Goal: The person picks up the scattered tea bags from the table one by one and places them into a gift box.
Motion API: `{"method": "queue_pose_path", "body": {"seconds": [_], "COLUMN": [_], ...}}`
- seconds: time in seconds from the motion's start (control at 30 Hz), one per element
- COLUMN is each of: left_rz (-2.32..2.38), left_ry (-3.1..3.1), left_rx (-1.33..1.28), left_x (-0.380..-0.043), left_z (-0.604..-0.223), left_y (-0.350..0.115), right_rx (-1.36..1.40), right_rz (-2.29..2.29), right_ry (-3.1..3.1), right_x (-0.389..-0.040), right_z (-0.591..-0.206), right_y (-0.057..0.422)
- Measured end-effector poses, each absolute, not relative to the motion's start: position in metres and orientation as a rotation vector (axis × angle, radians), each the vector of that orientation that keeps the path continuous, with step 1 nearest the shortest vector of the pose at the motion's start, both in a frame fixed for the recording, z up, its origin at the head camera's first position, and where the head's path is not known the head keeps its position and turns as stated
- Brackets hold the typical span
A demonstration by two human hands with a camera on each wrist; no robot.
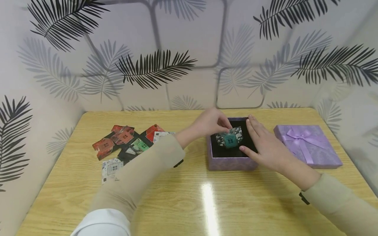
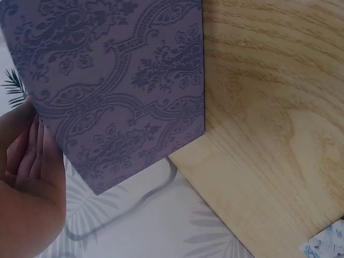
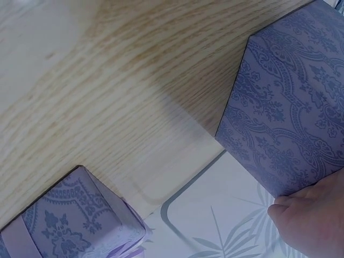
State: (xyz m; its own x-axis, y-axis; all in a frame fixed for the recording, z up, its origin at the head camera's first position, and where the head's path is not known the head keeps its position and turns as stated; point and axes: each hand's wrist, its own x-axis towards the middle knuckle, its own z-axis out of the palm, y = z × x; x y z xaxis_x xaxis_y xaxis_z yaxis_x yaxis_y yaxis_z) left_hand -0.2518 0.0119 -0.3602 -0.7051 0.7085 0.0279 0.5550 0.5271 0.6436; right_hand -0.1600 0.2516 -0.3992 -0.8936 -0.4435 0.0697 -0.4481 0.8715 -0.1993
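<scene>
- Under the left hand (image 1: 211, 122), one packet (image 1: 231, 141), within the opening of the box (image 1: 231, 164).
- Under the right hand (image 1: 265, 144), that box's right side.
- Right of the right hand, the lid (image 1: 320, 149), on the table (image 1: 251, 203).
- Left of the left hand, other packets (image 1: 140, 145), overlapping, there too.
- Beyond both hands, a wall (image 1: 189, 36).

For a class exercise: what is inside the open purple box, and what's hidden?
The purple box shows a black interior and, pinched by the left hand, a teal-labelled packet. The right hand partly covers the box's right side; anything beneath the packet is hidden.
</scene>
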Motion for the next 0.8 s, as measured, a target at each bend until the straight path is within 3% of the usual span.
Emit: {"method": "queue_pose_path", "body": {"seconds": [0.8], "left_rz": [0.684], "left_ry": [2.54], "left_rx": [1.163], "left_x": [-0.253], "left_z": [-0.375], "left_y": [0.023], "right_rx": [0.704], "right_rz": [0.336], "right_ry": [-3.041], "right_x": [-0.157], "right_z": [-0.398], "right_y": [0.25]}}
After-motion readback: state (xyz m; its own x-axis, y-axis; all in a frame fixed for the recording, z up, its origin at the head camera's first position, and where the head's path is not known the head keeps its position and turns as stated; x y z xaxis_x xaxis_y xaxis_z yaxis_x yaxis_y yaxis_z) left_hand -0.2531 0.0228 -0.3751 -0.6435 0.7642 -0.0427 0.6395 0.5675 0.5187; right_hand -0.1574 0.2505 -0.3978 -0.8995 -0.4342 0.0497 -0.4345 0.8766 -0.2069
